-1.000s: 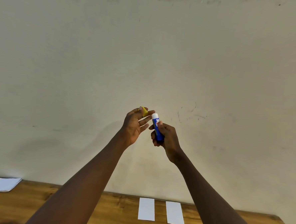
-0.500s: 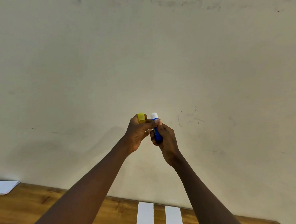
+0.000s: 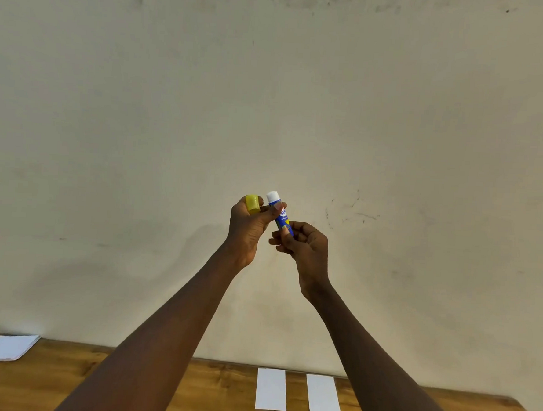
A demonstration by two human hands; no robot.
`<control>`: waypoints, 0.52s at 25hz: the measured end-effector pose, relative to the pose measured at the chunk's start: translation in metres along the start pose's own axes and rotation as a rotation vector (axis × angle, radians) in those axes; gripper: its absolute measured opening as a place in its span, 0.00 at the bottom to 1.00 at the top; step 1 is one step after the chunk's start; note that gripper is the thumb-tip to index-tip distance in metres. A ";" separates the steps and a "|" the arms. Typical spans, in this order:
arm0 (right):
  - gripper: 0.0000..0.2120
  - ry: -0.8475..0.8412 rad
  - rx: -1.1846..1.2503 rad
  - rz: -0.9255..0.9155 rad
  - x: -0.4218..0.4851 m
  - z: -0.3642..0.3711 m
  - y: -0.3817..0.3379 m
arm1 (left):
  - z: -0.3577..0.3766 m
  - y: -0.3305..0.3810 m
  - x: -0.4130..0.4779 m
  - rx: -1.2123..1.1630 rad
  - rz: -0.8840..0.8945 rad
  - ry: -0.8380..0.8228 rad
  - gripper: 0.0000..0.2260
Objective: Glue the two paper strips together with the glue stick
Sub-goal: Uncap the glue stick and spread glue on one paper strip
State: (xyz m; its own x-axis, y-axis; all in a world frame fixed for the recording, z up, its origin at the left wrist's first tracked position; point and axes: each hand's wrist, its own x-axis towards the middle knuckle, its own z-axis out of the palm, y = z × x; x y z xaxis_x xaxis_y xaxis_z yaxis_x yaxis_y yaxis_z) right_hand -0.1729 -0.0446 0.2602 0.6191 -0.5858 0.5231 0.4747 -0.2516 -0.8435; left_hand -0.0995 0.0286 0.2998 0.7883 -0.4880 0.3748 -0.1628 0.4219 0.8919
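The glue stick (image 3: 282, 217) is uncapped and held aloft, its base pinched by the right hand (image 3: 305, 248); the cap (image 3: 252, 203) is clamped in the left hand (image 3: 246, 232); the paper strips (image 3: 270, 389) lie apart, apparently unglued, on the table (image 3: 214, 389); spreading and joining are left.

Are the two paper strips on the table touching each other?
Apart. The head view shows bare wood of the table between the left paper strip and the right paper strip.

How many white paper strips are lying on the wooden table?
2. The left strip and the right strip lie flat, side by side and apart, near the far edge of the table. The white sheets at the far left are not strips. The arms may hide more.
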 end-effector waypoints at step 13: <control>0.17 -0.051 0.027 -0.004 0.002 0.000 -0.015 | 0.006 0.003 0.001 0.066 0.052 -0.037 0.06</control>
State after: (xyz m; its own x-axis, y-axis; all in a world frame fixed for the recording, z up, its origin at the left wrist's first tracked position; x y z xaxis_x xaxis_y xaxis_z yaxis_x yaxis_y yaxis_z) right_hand -0.1787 -0.0420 0.2734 0.6475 -0.5448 0.5328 0.4937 -0.2327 -0.8379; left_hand -0.1026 0.0243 0.3047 0.7556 -0.4947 0.4294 -0.2431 0.3969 0.8851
